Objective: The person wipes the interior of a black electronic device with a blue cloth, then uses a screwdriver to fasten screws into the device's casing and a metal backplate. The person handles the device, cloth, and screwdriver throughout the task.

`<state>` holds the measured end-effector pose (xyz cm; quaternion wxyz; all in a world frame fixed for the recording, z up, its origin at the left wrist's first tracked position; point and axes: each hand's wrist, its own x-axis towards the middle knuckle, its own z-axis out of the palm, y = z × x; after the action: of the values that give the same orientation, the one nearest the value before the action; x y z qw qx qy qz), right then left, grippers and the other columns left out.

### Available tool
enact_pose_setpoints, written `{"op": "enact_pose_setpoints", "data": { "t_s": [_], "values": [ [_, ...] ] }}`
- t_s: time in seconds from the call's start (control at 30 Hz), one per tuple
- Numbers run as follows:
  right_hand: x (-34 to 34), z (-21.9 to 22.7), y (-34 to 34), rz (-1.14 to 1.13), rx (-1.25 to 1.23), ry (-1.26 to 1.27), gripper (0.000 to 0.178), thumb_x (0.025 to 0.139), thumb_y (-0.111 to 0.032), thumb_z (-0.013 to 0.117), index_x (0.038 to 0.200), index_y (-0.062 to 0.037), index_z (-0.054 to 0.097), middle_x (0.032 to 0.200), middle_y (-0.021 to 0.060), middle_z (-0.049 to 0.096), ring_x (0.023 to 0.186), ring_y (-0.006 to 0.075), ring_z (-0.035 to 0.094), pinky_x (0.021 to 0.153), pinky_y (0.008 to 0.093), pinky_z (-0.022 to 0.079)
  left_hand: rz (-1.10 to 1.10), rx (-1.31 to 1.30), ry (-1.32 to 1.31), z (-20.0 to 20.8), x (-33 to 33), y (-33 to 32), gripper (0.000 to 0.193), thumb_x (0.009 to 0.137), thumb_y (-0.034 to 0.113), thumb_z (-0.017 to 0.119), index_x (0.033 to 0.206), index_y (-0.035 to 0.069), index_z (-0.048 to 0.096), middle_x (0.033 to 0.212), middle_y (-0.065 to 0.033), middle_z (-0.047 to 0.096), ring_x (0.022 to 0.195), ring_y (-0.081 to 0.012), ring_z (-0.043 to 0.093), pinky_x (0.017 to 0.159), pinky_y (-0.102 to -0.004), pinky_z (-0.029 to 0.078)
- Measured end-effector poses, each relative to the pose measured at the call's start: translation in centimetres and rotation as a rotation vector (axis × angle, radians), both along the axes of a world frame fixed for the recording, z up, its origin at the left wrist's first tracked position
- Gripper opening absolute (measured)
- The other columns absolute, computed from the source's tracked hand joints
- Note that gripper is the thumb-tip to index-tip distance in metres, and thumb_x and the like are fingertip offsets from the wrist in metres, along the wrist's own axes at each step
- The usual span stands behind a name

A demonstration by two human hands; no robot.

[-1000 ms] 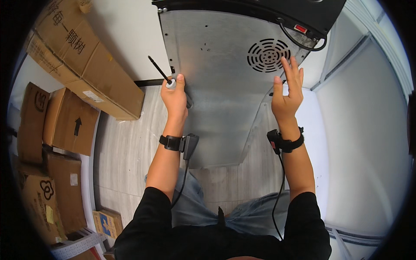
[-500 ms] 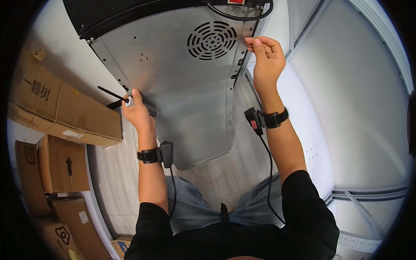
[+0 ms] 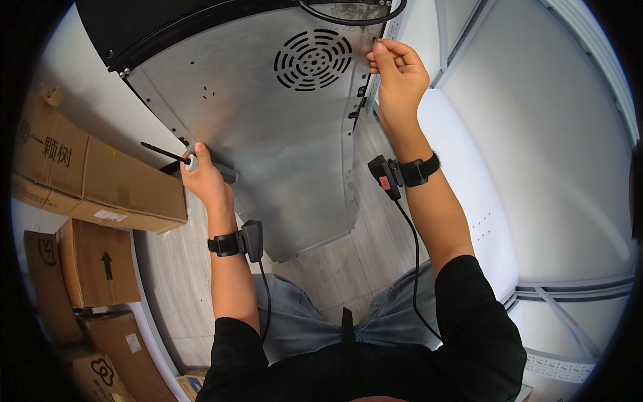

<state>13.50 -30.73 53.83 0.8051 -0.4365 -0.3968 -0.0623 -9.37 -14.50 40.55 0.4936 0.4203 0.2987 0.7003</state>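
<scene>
My left hand (image 3: pixel 206 181) is closed around the handle of a screwdriver (image 3: pixel 164 151), at the left edge of a grey sheet-metal panel (image 3: pixel 281 147). The screwdriver's black shaft points left, away from the panel, and the grey end of its handle sticks out beyond my palm. At the panel's upper right edge, my right hand (image 3: pixel 404 70) pinches a tiny dark piece that looks like a screw (image 3: pixel 375 41) between thumb and forefinger. Beside that hand is a round vent of curved slots (image 3: pixel 313 60). My fingers partly hide the edge there.
A black cable (image 3: pixel 355 21) loops across the panel's top. Cardboard boxes (image 3: pixel 134 181) stand along the left. At right are a white wall panel (image 3: pixel 536 147) and a metal frame (image 3: pixel 569 291). Each wrist wears a strapped black device with a cord (image 3: pixel 415 254).
The panel has shifted slightly left and up in the view. My right hand has moved a little up along its edge, still pinching. My left hand keeps hold of the screwdriver.
</scene>
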Motion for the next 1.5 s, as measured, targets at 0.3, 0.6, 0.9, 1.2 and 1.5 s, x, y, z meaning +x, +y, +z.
{"op": "enact_pose_setpoints", "data": {
  "t_s": [0.3, 0.6, 0.9, 1.2, 1.5],
  "values": [
    [-0.2, 0.7, 0.0, -0.022, -0.031, 0.057, 0.010, 0.086, -0.006, 0.066, 0.092, 0.0020, 0.065, 0.077, 0.0042, 0.066, 0.069, 0.0075, 0.060, 0.058, 0.0191, 0.044, -0.015, 0.002, -0.032, 0.4, 0.1, -0.4, 0.022, 0.089, 0.019, 0.067, 0.098, 0.001, 0.059, 0.090, -0.0020, 0.062, 0.080, -0.0104, 0.055, 0.075, -0.0262, 0.044],
    [-0.3, 2.1, -0.3, -0.034, -0.094, 0.147, 0.021, 0.081, -0.007, 0.071, 0.092, 0.0054, 0.060, 0.066, 0.0038, 0.063, 0.057, 0.0071, 0.055, 0.051, 0.0193, 0.042, -0.030, -0.002, -0.043, 0.1, 0.0, -0.2, 0.024, 0.089, 0.019, 0.068, 0.100, 0.001, 0.057, 0.092, -0.0031, 0.061, 0.082, -0.0113, 0.055, 0.078, -0.0266, 0.044],
    [0.3, 2.2, -1.0, -0.044, -0.256, 0.090, 0.025, 0.080, -0.010, 0.073, 0.095, 0.0050, 0.059, 0.056, -0.0001, 0.057, 0.052, 0.0053, 0.050, 0.050, 0.0199, 0.037, -0.025, 0.004, -0.019, -0.3, 0.0, 0.2, 0.028, 0.088, 0.023, 0.069, 0.101, 0.001, 0.057, 0.094, -0.0039, 0.061, 0.084, -0.0124, 0.055, 0.079, -0.0276, 0.044],
    [0.6, 1.1, 0.0, -0.047, -0.198, 0.074, 0.029, 0.083, -0.015, 0.072, 0.100, 0.0039, 0.058, 0.064, 0.0018, 0.060, 0.054, 0.0051, 0.050, 0.048, 0.0185, 0.037, 0.017, -0.038, 0.065, -1.0, 0.2, 0.3, 0.036, 0.088, 0.029, 0.069, 0.103, -0.001, 0.055, 0.093, -0.0052, 0.059, 0.085, -0.0132, 0.055, 0.076, -0.0277, 0.045],
    [-0.5, 1.5, 0.3, -0.051, -0.149, 0.137, 0.025, 0.085, -0.012, 0.070, 0.100, 0.0029, 0.056, 0.058, 0.0009, 0.058, 0.054, 0.0058, 0.052, 0.049, 0.0190, 0.038, 0.061, 0.061, 0.144, -0.2, -0.1, -0.6, 0.035, 0.089, 0.029, 0.067, 0.103, 0.002, 0.052, 0.091, -0.0048, 0.056, 0.082, -0.0123, 0.053, 0.076, -0.0269, 0.045]
  ]
}}
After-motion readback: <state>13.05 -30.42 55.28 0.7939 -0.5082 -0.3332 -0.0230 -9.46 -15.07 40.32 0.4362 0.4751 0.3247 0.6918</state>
